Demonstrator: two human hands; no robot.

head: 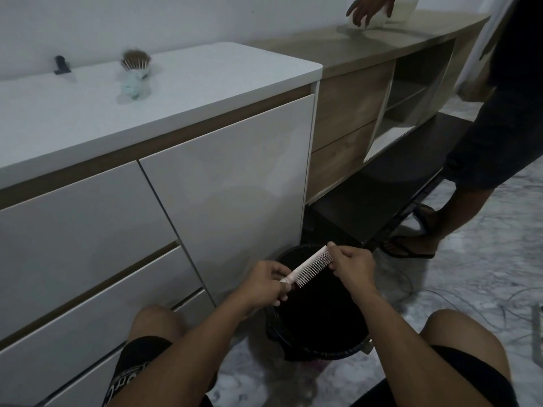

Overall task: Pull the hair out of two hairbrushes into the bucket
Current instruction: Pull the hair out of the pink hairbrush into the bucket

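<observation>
Pink brush [305, 267]: over the black bucket [323, 352], handle gripped by left hand [266, 284].
Right hand [352, 267]: fingers pinching bristle tip.
Second brush [135, 61]: hair-filled, on counter [205, 71] above bucket.
Risk: pulled strands may drift past the rim onto floor.

Only lettering in view: white print on the black shorts [133, 374], on the leg at near left. It is cut off and skewed; letters are too warped and dim to read as a word. Nothing legible on anything else in view.
</observation>
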